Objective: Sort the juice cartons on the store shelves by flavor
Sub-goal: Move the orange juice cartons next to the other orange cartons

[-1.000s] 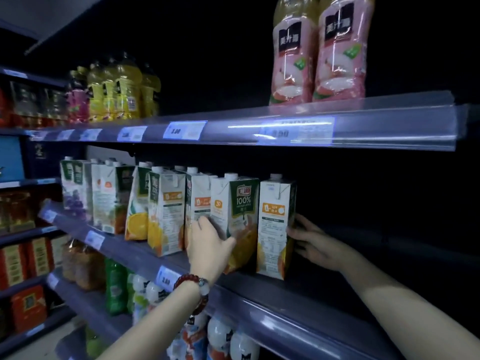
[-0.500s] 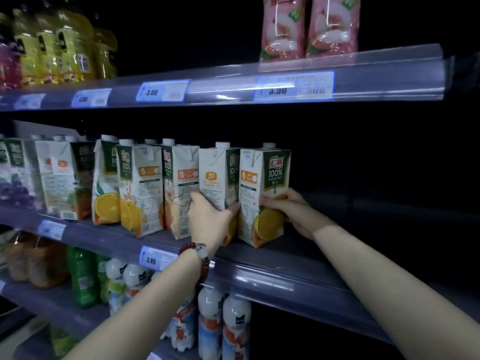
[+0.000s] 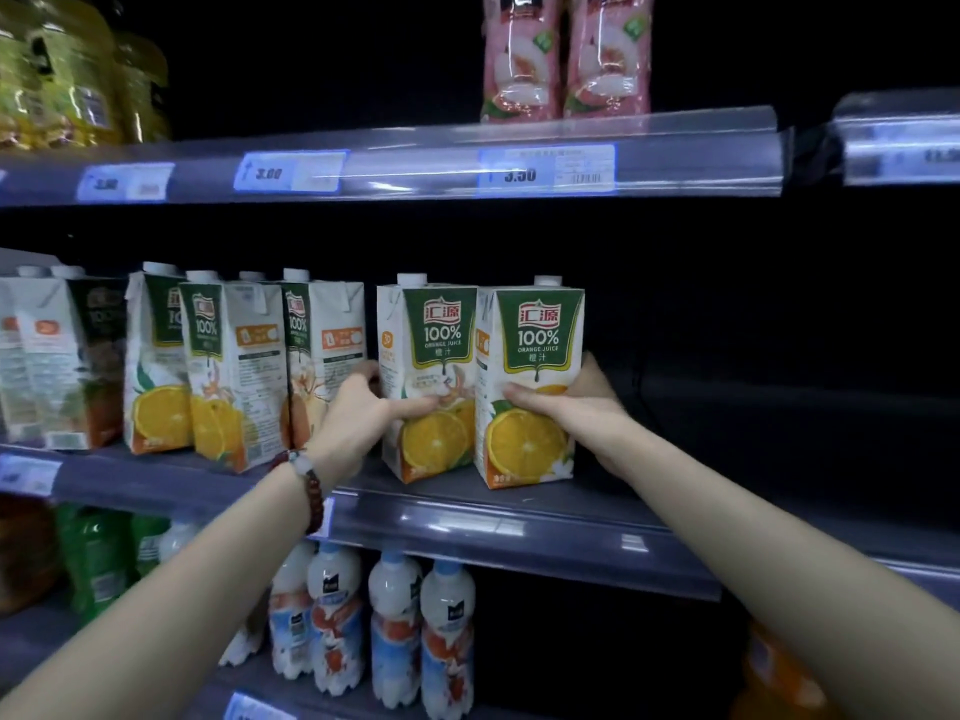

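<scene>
Each hand grips one orange carton on the middle shelf (image 3: 597,504): left hand (image 3: 358,423) round the left carton (image 3: 428,379), right hand (image 3: 576,407) round the right carton (image 3: 530,387). Both stand upright, touching, faces forward. Further left, mixed cartons (image 3: 57,356) seemingly remain unsorted.

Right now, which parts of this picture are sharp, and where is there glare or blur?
Head view: the two orange juice cartons in the hands are sharp; the yellow bottles top left are blurred; glare streaks the clear shelf strip; the shelf back is dark.
</scene>
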`<state>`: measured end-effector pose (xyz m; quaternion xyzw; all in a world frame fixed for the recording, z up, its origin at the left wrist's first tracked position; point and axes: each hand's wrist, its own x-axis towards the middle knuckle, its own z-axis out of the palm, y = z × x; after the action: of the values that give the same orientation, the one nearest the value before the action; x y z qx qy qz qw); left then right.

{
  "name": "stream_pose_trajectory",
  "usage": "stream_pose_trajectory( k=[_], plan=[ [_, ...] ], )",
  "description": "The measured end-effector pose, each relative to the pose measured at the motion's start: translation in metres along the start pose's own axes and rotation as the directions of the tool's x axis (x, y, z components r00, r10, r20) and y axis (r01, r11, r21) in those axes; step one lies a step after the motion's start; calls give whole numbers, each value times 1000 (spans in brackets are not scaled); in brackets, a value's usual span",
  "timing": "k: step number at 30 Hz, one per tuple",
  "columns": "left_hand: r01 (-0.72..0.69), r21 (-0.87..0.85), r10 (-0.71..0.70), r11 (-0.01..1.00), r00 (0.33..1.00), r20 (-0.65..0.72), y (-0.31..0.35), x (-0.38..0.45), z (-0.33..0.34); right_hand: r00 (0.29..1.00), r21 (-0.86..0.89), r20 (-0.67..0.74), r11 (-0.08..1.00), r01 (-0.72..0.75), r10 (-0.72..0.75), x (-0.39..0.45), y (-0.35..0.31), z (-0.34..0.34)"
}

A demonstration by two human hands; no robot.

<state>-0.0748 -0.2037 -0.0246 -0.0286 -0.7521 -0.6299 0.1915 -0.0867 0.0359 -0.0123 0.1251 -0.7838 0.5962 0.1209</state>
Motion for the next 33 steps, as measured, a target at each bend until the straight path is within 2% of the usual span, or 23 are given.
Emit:
stream_pose_trajectory(
  k=[5, 11, 14, 16, 19, 22, 27, 33],
  plan=[
    [10, -92, -3, 996, 997, 77, -2, 1, -1, 987, -82, -161, 997, -6, -7, -19, -4, 8],
    [-45, -102, 50, 994, 998, 43, -11, -9, 10, 998, 121, 41, 991, -60, 56, -27, -2, -10],
    [-64, -31, 65, 997, 998, 16, -9, -9, 12, 999, 87, -18, 995, -42, 43, -30, -2, -12],
    [-47, -27, 49, 998, 997, 61, -6, -9, 7, 996, 70, -76, 997, -35, 40, -33, 0, -11],
    [-13, -128, 35, 992, 985, 170, -5, -10, -3, 993, 84, -107, 996, -31, 40, -35, 3, -10],
    [-2, -208, 55, 978, 967, 250, -5, -10, -6, 994, 175, -92, 984, -40, 57, -34, 2, -13],
    [14, -309, 72, 951, 962, 264, -8, -10, 3, 997, 294, -66, 955, -30, 51, -32, 3, -28],
    [48, -422, 94, 906, 947, 308, 3, -14, 50, 995, 367, -96, 930, 15, 22, -33, 4, -69]
  ],
)
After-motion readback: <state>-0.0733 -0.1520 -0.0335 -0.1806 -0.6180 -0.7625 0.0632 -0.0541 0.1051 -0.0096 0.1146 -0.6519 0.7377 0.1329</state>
